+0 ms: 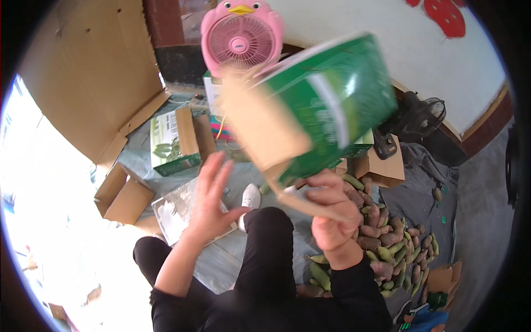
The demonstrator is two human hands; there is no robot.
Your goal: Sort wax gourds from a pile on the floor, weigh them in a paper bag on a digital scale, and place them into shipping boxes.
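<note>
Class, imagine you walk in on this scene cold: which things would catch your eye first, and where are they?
First comes the green carton, blurred and tilted in mid-air at the centre, gripped at a brown flap by the right hand, with the left hand open beside it. Next, the pink bird-shaped fan at the top against the wall. Then the heap of sweet potatoes on the floor at the lower right.

The right hand (332, 213) gripped a flap of a green carton (326, 105), holding it tilted and blurred in the air. The left hand (213, 199) hung open just beside it. Mangoes (387, 238) lay heaped on a grey sheet (420, 182) below, and a pink fan (241, 36) stood behind.
</note>
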